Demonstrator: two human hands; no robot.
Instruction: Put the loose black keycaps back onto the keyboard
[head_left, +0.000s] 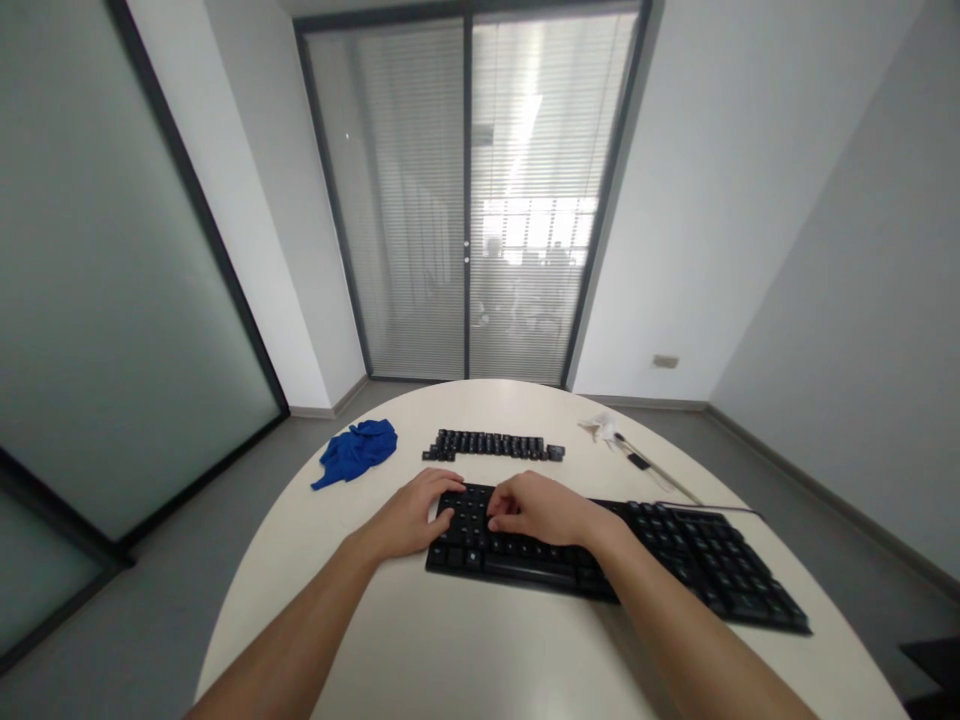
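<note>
A black keyboard (525, 568) lies on the table across my front, its left part showing bare key mounts with keycaps off. My left hand (412, 512) rests at its left end, fingers stretched over the upper corner and thumb apart on the key area. Over the keys just right of that, my right hand (544, 510) is closed in a pinch, thumb and fingertips down at the bare mounts. Whatever sits between those fingertips is too small or hidden to make out. Beyond the keyboard, loose black keycaps (491, 445) are laid out in rows.
A crumpled blue cloth (356, 450) lies at the left of the round white table (420, 650). At the back right are a crumpled white tissue (600, 427) and a thin stick-like tool (660, 470) with a black part. The keyboard's cable (712, 506) runs behind it.
</note>
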